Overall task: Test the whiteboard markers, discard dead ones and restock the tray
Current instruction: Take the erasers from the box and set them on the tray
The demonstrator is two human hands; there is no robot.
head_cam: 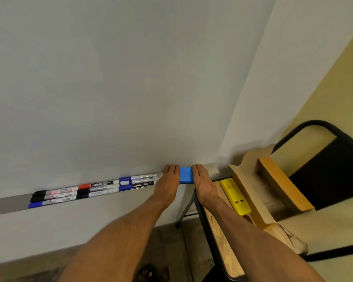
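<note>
Two grips flank a blue eraser (185, 175) on the whiteboard tray (8, 204), left grip (168, 180) and right grip (201, 178) each resting straight fingers against one end, with the markers (94, 189) lying in rows further left along the tray.

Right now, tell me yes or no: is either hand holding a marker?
No: the left hand and right hand flank the blue eraser with straight fingers, while the markers lie in the tray.

Markers (94, 189) left in tray (6, 204), eraser (185, 175) right
</note>
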